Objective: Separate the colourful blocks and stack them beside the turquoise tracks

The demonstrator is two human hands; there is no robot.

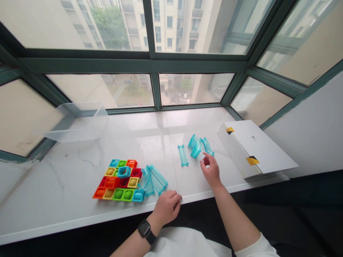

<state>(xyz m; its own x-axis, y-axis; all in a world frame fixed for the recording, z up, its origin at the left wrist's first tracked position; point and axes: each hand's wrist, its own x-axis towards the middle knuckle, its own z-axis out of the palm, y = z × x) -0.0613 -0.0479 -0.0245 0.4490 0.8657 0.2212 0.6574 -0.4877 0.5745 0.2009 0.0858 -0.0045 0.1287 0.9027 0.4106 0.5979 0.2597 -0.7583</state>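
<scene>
My right hand (210,170) hovers just in front of a group of clear blue plastic track pieces, thumb and fingers apart with nothing between them. Closest to its fingertips is a short piece (207,146); whether they touch, I cannot tell. Left of that piece lie a ribbed curved piece (195,145) and a straight piece (183,155). My left hand (166,207), wearing a black watch (144,228), rests at the counter's front edge with its fingers curled in and nothing visible in them. Just beyond it, more clear blue track pieces (158,179) lean beside colourful square blocks (118,193).
A clear plastic bin (75,135) stands at the back left of the white marbled counter (80,160). On the right sits a white box (262,146) with yellow and black tape. Green-framed windows (134,66) rise behind the counter.
</scene>
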